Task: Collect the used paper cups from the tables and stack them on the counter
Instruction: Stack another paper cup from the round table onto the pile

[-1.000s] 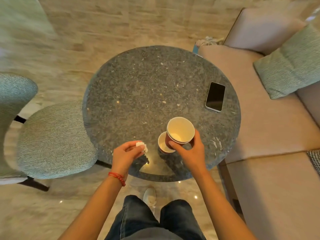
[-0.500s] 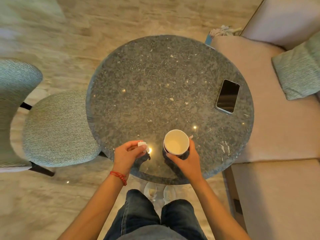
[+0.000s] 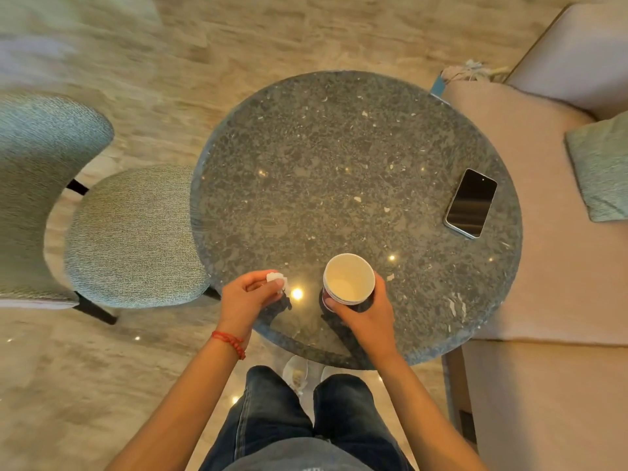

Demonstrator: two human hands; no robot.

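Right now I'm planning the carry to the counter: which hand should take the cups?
The right hand, probably: it already grips the paper cups upright over the table. The left hand is busy pinching a crumpled tissue.

A second ago two paper cups (image 3: 348,278) stood apart near the table's (image 3: 339,147) near edge — now seemingly nested in the right hand (image 3: 365,309).

A round speckled stone table (image 3: 339,158) is standing on a pale marbled floor (image 3: 238,35), ceiling lights glinting off both. A grey-green chair (image 3: 129,232) is sitting at its left, a beige sofa (image 3: 560,283) with a green cushion (image 3: 601,164) flanking its right.
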